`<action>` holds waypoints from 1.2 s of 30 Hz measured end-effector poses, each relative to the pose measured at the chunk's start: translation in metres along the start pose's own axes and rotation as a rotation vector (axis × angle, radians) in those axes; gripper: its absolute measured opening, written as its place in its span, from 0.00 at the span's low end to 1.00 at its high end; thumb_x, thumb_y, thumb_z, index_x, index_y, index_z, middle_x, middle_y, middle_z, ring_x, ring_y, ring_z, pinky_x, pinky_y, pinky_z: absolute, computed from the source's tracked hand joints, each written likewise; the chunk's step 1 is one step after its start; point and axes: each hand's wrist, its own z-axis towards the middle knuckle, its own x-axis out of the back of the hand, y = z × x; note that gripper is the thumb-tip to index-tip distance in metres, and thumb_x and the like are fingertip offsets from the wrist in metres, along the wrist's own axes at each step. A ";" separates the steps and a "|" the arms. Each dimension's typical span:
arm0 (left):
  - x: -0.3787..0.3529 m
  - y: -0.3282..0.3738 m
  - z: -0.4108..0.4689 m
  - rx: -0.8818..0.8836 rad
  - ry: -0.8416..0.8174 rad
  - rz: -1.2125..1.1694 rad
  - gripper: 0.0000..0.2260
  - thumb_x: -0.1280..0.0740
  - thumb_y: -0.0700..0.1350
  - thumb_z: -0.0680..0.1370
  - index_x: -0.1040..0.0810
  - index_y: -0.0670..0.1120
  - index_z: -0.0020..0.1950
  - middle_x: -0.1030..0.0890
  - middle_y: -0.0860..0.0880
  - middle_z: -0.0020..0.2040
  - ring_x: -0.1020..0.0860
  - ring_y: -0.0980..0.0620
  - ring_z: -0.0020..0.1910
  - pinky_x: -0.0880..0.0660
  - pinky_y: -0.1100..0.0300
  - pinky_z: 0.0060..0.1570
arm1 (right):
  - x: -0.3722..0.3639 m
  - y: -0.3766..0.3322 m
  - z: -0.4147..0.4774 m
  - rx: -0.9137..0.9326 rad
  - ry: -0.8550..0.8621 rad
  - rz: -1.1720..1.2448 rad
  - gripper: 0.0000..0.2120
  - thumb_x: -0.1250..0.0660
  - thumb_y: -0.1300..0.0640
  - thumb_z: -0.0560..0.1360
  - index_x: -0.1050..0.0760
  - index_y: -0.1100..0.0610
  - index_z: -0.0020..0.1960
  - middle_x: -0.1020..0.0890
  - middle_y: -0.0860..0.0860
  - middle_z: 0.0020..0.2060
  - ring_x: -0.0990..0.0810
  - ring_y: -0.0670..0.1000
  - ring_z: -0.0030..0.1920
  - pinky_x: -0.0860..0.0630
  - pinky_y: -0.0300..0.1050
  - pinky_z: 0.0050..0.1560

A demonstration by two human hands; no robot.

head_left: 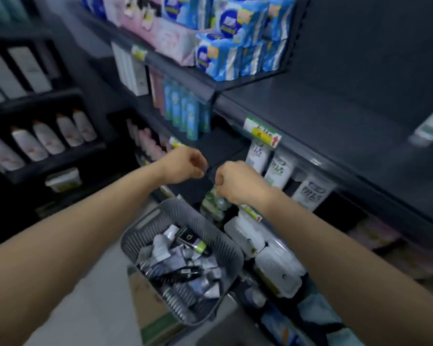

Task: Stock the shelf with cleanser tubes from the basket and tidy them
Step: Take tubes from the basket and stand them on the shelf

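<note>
Cleanser tubes (180, 260), a jumble of white, grey and black plastic tubes, lie heaped in a grey slotted plastic basket (135, 242) low in the middle of the view. The basket sits on a brown cardboard box (145, 303) on the floor, close against a tall dark shop shelving unit (335, 108).

Both bare forearms reach forward above the basket. The left hand (185, 166) and the right hand (235, 183) hang near each other, apart, in front of a bare stretch of dark shelf board (225, 146). The fingers of both hands are curled inward. Blur hides whether either pinches anything, so I cannot tell.

Just below the right hand stand blurred green-and-white packages (214, 203). To its right, white cartons with grey lettering (278, 168) line the shelf under a yellow and green price tag (263, 132). Slim blue-and-green boxes (185, 113) stand on the shelf behind the hands. Blue-and-white soft packs (235, 33) fill the top shelf. White bottles with orange caps (50, 138) sit in a row on a separate rack at far left. White wrapped packs (248, 236) lie right of the basket.
</note>
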 end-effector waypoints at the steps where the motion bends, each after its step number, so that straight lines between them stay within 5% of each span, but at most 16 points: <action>1: -0.005 -0.022 -0.007 0.058 -0.018 0.008 0.12 0.30 0.35 0.73 0.21 0.38 0.56 0.21 0.46 0.45 0.24 0.52 0.45 0.30 0.73 0.36 | -0.019 -0.005 0.009 0.005 -0.063 0.004 0.06 0.33 0.60 0.74 0.21 0.61 0.49 0.19 0.58 0.47 0.20 0.61 0.48 0.20 0.54 0.49; 4: -0.027 -0.078 -0.023 0.203 -0.069 0.032 0.12 0.31 0.35 0.72 0.20 0.37 0.56 0.18 0.42 0.50 0.22 0.50 0.47 0.28 0.63 0.47 | -0.078 -0.008 0.035 0.020 -0.197 -0.043 0.07 0.34 0.60 0.75 0.25 0.63 0.40 0.19 0.57 0.41 0.18 0.60 0.45 0.22 0.48 0.41; 8: -0.057 -0.131 -0.036 0.368 -0.112 0.044 0.12 0.33 0.36 0.73 0.19 0.37 0.56 0.18 0.41 0.54 0.21 0.46 0.51 0.27 0.59 0.52 | -0.147 0.001 0.058 0.011 -0.336 -0.081 0.07 0.35 0.60 0.76 0.24 0.61 0.40 0.18 0.59 0.44 0.19 0.59 0.47 0.21 0.50 0.46; 13: -0.114 -0.190 -0.036 0.516 -0.189 0.098 0.18 0.33 0.40 0.75 0.25 0.41 0.66 0.24 0.44 0.65 0.26 0.45 0.64 0.30 0.58 0.60 | -0.207 0.022 0.081 0.009 -0.417 -0.143 0.18 0.40 0.65 0.75 0.35 0.58 0.27 0.30 0.54 0.26 0.25 0.57 0.36 0.30 0.45 0.35; 20: -0.188 -0.245 -0.030 0.609 -0.190 0.178 0.22 0.35 0.39 0.75 0.32 0.40 0.69 0.28 0.39 0.66 0.28 0.41 0.63 0.29 0.53 0.62 | -0.273 0.062 0.103 0.004 -0.499 -0.209 0.19 0.40 0.62 0.76 0.42 0.55 0.29 0.34 0.53 0.28 0.29 0.55 0.38 0.35 0.41 0.34; 23: -0.211 -0.259 -0.025 0.632 -0.164 0.239 0.24 0.36 0.37 0.74 0.34 0.41 0.70 0.31 0.41 0.67 0.29 0.40 0.64 0.29 0.49 0.63 | -0.298 0.080 0.110 -0.035 -0.569 -0.180 0.15 0.41 0.63 0.78 0.34 0.59 0.32 0.26 0.56 0.36 0.24 0.56 0.40 0.35 0.41 0.31; 27: -0.233 -0.269 -0.014 0.631 -0.212 0.307 0.27 0.39 0.34 0.75 0.41 0.42 0.74 0.38 0.40 0.71 0.32 0.38 0.66 0.32 0.48 0.64 | -0.326 0.097 0.124 -0.050 -0.623 -0.136 0.09 0.40 0.60 0.79 0.23 0.62 0.48 0.19 0.57 0.46 0.20 0.59 0.50 0.25 0.45 0.46; 32: -0.256 -0.287 -0.009 0.676 -0.231 0.306 0.28 0.39 0.34 0.76 0.44 0.42 0.74 0.43 0.37 0.74 0.39 0.37 0.72 0.34 0.46 0.68 | -0.365 0.109 0.141 -0.148 -0.670 -0.054 0.13 0.40 0.60 0.79 0.26 0.66 0.59 0.21 0.61 0.57 0.21 0.60 0.57 0.29 0.43 0.45; 36: -0.264 -0.294 -0.005 0.709 -0.218 0.341 0.27 0.39 0.36 0.76 0.45 0.41 0.74 0.41 0.36 0.72 0.39 0.36 0.72 0.34 0.46 0.66 | -0.394 0.117 0.148 -0.346 -0.684 0.135 0.15 0.37 0.61 0.78 0.27 0.66 0.62 0.21 0.60 0.59 0.22 0.58 0.59 0.24 0.46 0.55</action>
